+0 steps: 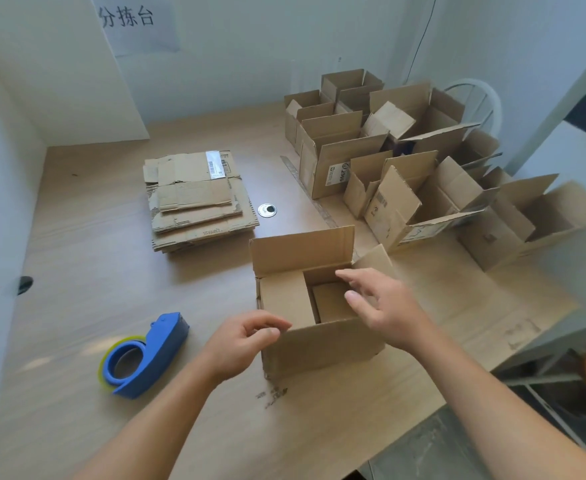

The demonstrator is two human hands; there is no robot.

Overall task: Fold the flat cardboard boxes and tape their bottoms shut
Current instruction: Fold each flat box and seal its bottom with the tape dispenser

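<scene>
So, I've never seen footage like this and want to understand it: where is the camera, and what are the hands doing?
There is no machine here. These are a person's two bare hands, filmed by one wide-angle camera worn on the head, looking forward and down. On the wooden table stands an open cardboard box. The left hand pinches its near left corner. The right hand, fingers relaxed, reaches over the opening and holds nothing. A blue tape dispenser lies to the left, untouched. Farther back sits a stack of flat boxes, and to the right is a cluster of folded boxes.
</scene>
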